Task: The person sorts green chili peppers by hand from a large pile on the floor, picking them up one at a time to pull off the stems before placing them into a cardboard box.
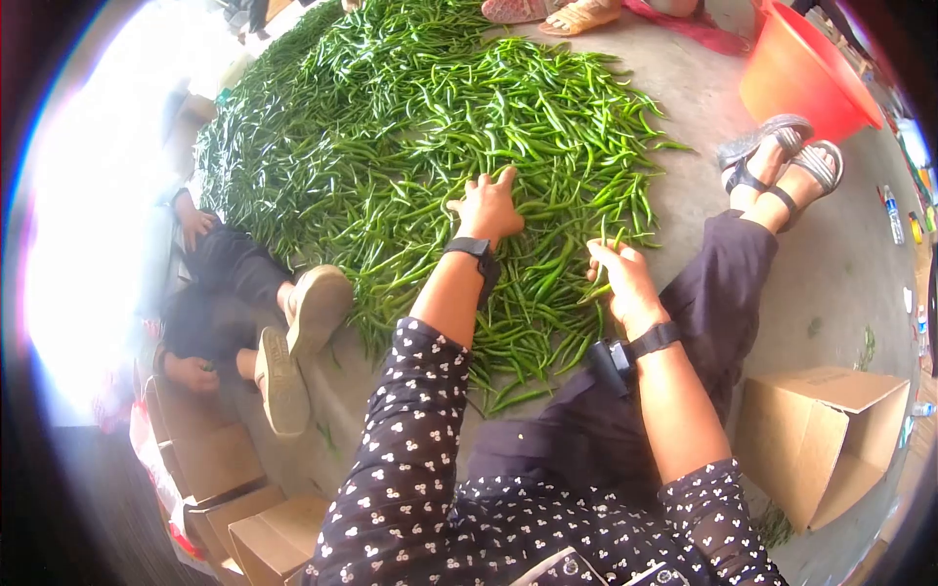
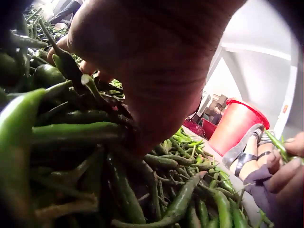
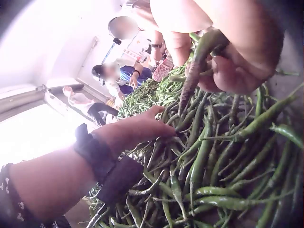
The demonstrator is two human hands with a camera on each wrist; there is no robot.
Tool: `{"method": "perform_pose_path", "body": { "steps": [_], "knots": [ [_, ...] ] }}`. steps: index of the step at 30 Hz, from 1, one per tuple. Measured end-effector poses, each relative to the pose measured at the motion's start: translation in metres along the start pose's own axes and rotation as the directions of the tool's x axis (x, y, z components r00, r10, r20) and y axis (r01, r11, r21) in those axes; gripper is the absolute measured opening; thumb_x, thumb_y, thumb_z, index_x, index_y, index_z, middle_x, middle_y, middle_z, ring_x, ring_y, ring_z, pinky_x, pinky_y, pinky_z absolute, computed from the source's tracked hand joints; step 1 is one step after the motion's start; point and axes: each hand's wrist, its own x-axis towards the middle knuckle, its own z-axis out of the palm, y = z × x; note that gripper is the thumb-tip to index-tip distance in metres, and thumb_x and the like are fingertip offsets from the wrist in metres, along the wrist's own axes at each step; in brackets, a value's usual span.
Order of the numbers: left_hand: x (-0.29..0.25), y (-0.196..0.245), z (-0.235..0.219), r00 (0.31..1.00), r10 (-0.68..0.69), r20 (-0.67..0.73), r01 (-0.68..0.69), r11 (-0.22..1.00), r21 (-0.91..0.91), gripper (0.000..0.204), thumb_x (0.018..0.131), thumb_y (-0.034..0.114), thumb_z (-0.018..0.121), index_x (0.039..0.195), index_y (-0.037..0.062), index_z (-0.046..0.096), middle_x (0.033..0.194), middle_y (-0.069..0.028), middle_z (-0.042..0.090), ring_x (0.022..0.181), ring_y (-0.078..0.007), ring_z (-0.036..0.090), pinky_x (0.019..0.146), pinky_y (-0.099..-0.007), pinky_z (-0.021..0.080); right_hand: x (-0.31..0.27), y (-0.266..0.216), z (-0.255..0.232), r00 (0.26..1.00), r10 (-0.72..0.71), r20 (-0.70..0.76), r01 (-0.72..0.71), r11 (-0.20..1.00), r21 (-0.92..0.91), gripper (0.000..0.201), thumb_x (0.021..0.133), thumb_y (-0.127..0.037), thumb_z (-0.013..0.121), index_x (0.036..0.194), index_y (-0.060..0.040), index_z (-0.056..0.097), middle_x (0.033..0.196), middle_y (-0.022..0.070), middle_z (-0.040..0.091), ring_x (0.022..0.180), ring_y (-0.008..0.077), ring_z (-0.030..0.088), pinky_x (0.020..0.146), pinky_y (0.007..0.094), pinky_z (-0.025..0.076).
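A wide heap of green chili peppers (image 1: pixel 420 127) covers the floor in front of me. My left hand (image 1: pixel 487 207) rests on the heap, its fingers spread over the peppers; the left wrist view has peppers close under the palm, the fingertips partly hidden. Over the heap's right edge, my right hand (image 1: pixel 625 278) grips a few green chili peppers (image 3: pixel 204 47) between thumb and fingers. One of these has a dark, blotched tip that points downward in the right wrist view.
An orange-red tub (image 1: pixel 806 78) stands at the back right. Cardboard boxes lie at right (image 1: pixel 821 439) and lower left (image 1: pixel 278 537). Another person's sandalled feet (image 1: pixel 318 308) border the heap at left. More people sit around the far side.
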Motion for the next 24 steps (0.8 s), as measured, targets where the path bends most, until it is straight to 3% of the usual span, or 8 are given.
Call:
{"method": "perform_pose_path", "body": {
  "steps": [6, 8, 10, 12, 16, 19, 20, 24],
  "knots": [
    [-0.008, -0.016, -0.009, 0.994, 0.099, -0.036, -0.099, 0.995, -0.009, 0.054, 0.063, 0.016, 0.066, 0.114, 0.0151, 0.047, 0.107, -0.0112, 0.055, 0.103, -0.0297, 0.053, 0.079, -0.0434, 0.046, -0.005, -0.004, -0.005, 0.999, 0.001, -0.046, 0.0, 1.0, 0.013, 0.011, 0.081, -0.015, 0.061, 0.086, -0.0053, 0.058, 0.067, 0.0002, 0.054, 0.057, 0.0101, 0.052, 0.054, 0.0232, 0.042],
    [-0.018, -0.029, -0.015, 0.987, 0.111, -0.115, -0.115, 0.993, -0.03, 0.05, 0.063, 0.015, 0.065, 0.11, 0.0128, 0.049, 0.102, -0.0114, 0.057, 0.099, -0.0297, 0.055, 0.079, -0.0401, 0.046, -0.004, -0.003, -0.007, 1.0, -0.018, -0.025, 0.019, 1.0, 0.014, 0.012, 0.08, -0.015, 0.061, 0.086, -0.0051, 0.058, 0.068, 0.0002, 0.054, 0.057, 0.0101, 0.052, 0.054, 0.0233, 0.042],
    [-0.029, -0.04, -0.03, 0.981, 0.033, -0.192, -0.063, 0.987, -0.151, 0.049, 0.062, 0.016, 0.065, 0.109, 0.0099, 0.049, 0.101, -0.0127, 0.057, 0.097, -0.0304, 0.055, 0.08, -0.0395, 0.046, -0.004, -0.002, -0.007, 0.999, -0.031, -0.006, 0.031, 0.999, 0.015, 0.012, 0.08, -0.015, 0.061, 0.087, -0.005, 0.058, 0.068, 0.0002, 0.054, 0.058, 0.0102, 0.052, 0.054, 0.0234, 0.042],
    [-0.035, -0.062, -0.038, 0.926, 0.007, -0.376, -0.106, 0.964, -0.243, 0.05, 0.062, 0.017, 0.065, 0.108, 0.0067, 0.049, 0.101, -0.0149, 0.057, 0.095, -0.0322, 0.055, 0.08, -0.0397, 0.045, -0.004, -0.002, -0.007, 0.999, -0.018, -0.036, 0.017, 0.999, -0.029, 0.012, 0.08, -0.014, 0.06, 0.087, -0.0047, 0.058, 0.069, -0.0001, 0.054, 0.058, 0.0102, 0.051, 0.054, 0.0237, 0.042],
    [-0.046, -0.103, -0.062, 0.866, -0.252, -0.432, 0.021, 0.881, -0.473, 0.052, 0.06, 0.018, 0.069, 0.105, 0.0019, 0.049, 0.084, -0.0164, 0.06, 0.074, -0.0274, 0.059, 0.069, -0.0354, 0.048, -0.005, -0.003, -0.005, 0.999, -0.029, -0.031, 0.029, 1.0, 0.003, 0.012, 0.08, -0.014, 0.061, 0.086, -0.0043, 0.059, 0.069, -0.0001, 0.055, 0.057, 0.0101, 0.052, 0.054, 0.024, 0.041],
    [-0.049, -0.132, -0.073, 0.848, -0.409, -0.337, 0.03, 0.672, -0.739, 0.044, 0.063, 0.013, 0.068, 0.102, 0.0022, 0.052, 0.082, -0.0094, 0.061, 0.07, -0.0163, 0.058, 0.065, -0.03, 0.047, -0.008, -0.005, -0.005, 0.999, -0.037, -0.014, 0.037, 0.999, -0.018, 0.011, 0.081, -0.014, 0.059, 0.086, -0.0046, 0.058, 0.069, 0.0, 0.054, 0.058, 0.0104, 0.051, 0.056, 0.0232, 0.041],
    [-0.05, -0.135, -0.073, 0.825, -0.443, -0.351, -0.076, 0.529, -0.845, 0.037, 0.064, 0.009, 0.067, 0.098, 0.0018, 0.054, 0.082, -0.0076, 0.061, 0.07, -0.0144, 0.057, 0.063, -0.0287, 0.046, -0.008, -0.005, -0.004, 0.999, -0.038, -0.016, 0.037, 0.999, -0.017, 0.011, 0.081, -0.014, 0.059, 0.086, -0.0046, 0.058, 0.069, 0.0, 0.054, 0.058, 0.0104, 0.051, 0.056, 0.0232, 0.041],
    [-0.021, -0.197, -0.06, 0.778, -0.535, -0.328, -0.125, 0.38, -0.916, 0.033, 0.064, 0.006, 0.066, 0.095, 0.001, 0.054, 0.081, -0.0065, 0.06, 0.065, -0.013, 0.055, 0.059, -0.0254, 0.045, -0.008, -0.005, -0.004, 0.999, -0.034, -0.012, 0.034, 0.999, -0.012, 0.011, 0.081, -0.014, 0.059, 0.086, -0.0045, 0.058, 0.067, 0.0001, 0.053, 0.058, 0.0103, 0.051, 0.055, 0.0231, 0.041]
  ]
}}
